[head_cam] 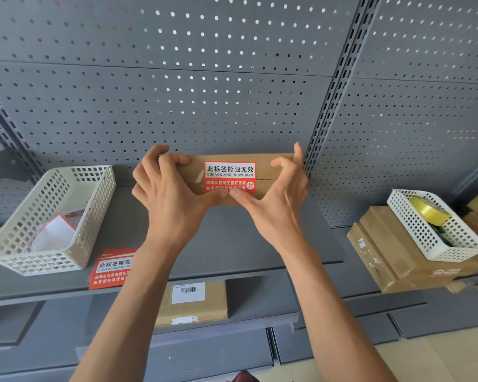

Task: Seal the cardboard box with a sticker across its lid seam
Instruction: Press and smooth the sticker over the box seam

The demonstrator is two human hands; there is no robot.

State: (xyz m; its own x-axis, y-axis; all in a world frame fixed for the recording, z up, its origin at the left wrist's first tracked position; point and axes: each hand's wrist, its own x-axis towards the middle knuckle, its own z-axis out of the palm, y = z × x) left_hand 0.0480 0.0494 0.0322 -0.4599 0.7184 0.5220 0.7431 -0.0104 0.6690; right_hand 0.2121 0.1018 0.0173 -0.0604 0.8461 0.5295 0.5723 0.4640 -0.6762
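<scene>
We hold one cardboard box (265,164) in our two hands, left hand (169,194) and right hand (280,199), fingers curled over its ends, both thumbs pressing one red sticker (229,175) between them.

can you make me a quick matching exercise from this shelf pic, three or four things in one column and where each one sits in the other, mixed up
Things
1. red and white seal sticker
2. yellow tape roll
3. loose stack of red stickers
4. brown cardboard box with white barcode label

Places
A. on the lower shelf
B. in the white basket on the right
C. across the seam of the held cardboard box
D. on the shelf beside the left white basket

Pairs: 1-C, 2-B, 3-D, 4-A
</scene>
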